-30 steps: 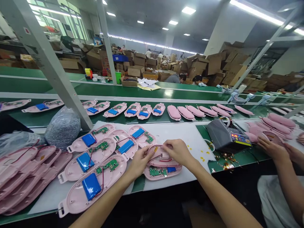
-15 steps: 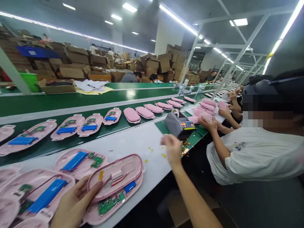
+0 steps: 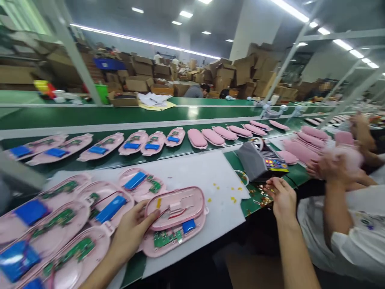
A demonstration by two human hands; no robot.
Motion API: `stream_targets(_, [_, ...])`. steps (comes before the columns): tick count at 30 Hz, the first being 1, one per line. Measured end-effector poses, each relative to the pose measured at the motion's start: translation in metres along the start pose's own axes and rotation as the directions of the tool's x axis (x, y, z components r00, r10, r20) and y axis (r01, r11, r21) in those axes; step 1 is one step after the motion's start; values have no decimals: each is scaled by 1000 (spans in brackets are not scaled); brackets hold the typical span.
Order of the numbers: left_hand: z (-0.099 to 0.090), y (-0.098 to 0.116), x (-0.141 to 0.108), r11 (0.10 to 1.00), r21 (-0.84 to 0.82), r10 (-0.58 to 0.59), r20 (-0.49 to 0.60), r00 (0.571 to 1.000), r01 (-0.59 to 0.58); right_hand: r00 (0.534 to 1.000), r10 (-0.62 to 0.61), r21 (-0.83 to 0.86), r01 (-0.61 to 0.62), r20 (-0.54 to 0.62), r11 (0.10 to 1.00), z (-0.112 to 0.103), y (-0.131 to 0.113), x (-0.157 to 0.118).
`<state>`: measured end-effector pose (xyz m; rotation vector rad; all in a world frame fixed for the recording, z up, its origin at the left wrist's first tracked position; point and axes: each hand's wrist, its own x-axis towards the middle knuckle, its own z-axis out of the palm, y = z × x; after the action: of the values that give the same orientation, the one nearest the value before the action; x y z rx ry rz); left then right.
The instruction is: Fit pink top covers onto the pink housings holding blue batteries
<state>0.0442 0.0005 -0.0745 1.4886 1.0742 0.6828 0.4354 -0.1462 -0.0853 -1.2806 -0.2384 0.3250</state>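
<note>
pink and oval, forming a hollow shell (image 3: 185, 200) with a raised rim, and facing inner side up. carrying amber tape (image 3: 159, 203) near the left end, a white block (image 3: 175, 206) about the middle, and thin red and dark wires beside that block. leaning across a matching pink base (image 3: 189, 239), covering its far part and leaving in sight a green circuit board (image 3: 166, 239) and part of a blue battery (image 3: 189, 226). lying, together with that base, on a white sheet (image 3: 204, 172) over the green worktop (image 3: 134, 265), just right of open pink shells (image 3: 142, 194).

being gripped at the left end by the left hand (image 3: 132, 226): pressing the thumb over the rim, close beside the amber tape, and curling the other fingers behind and under the outside, partly out of sight.

hovering well apart to the right with the right hand (image 3: 282, 196), near the front of a grey machine (image 3: 255, 160) and scattered amber scraps (image 3: 261, 197). bending those fingers inward, tips close together; not telling clearly from this view between pinching something small and holding nothing.
</note>
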Motion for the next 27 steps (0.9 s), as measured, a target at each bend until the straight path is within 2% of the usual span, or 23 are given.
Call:
stream_targets(1, [2, 1, -2, 999, -33, -15, 17, 1000, 15, 988, -97, -52, 104, 122, 993, 12, -8, -18])
stream_targets(2, [4, 2, -3, 997, -71, -19, 35, 999, 21, 935, -187, -109, 229, 300, 967, 29, -16, -38])
stream_targets(3, [5, 2, -4, 994, -110, -11, 50, 999, 17, 826, -241, -156, 364, 510, 918, 50, -24, -61])
stream_targets(4, [7, 2, -6, 989, -147, 5, 57, 998, 3, 661, -246, -185, 511, 709, 839, 73, -31, -83])
stream_targets(5, [8, 1, -7, 983, -185, 23, 66, 998, -10, 461, -199, -178, 652, 865, 737, 96, -35, -105])
stream_targets(6, [9, 0, -8, 976, -217, 41, 73, 996, -24, 275, -127, -139, 769, 953, 624, 119, -37, -125])
stream_targets(7, [9, -2, -8, 971, -237, 58, 77, 995, -38, 131, -49, -87, 853, 990, 515, 139, -35, -141])
stream_targets(8, [10, -4, -9, 967, -251, 71, 75, 995, -50, 38, 15, -41, 905, 999, 423, 155, -32, -153])
stream_targets(9, [11, -7, -9, 964, -261, 81, 69, 994, -61, -7, 55, -12, 937, 998, 349, 167, -26, -161])
stream_targets(10, [12, -10, -9, 960, -272, 91, 64, 994, -70, -25, 79, 1, 957, 997, 291, 175, -20, -165])
stream_targets(12, [13, -15, -9, 946, -314, 112, 68, 991, -85, -27, 101, 5, 978, 994, 207, 181, -9, -167])
stream_targets(16, [15, -22, -8, 926, -359, 155, 71, 985, -120, -26, 112, 18, 997, 993, 76, 179, 0, -165])
stream_targets(20, [16, -24, -10, 934, -329, 169, 61, 984, -140, 19, 98, -18, 1000, 995, -8, 180, -1, -174])
stream_targets(23, [17, -22, -12, 930, -338, 163, 29, 986, -143, 48, 114, -46, 999, 992, -22, 186, -1, -179])
stream_targets(24, [17, -22, -13, 929, -344, 154, 20, 988, -137, 75, 118, -74, 997, 990, -12, 187, -2, -179])
stream_targets(25, [18, -21, -13, 927, -352, 142, 18, 990, -127, 126, 109, -127, 992, 986, 2, 189, -3, -178])
stream_targets(27, [19, -20, -15, 922, -370, 129, 23, 991, -112, 267, 74, -272, 961, 961, 58, 190, -5, -172])
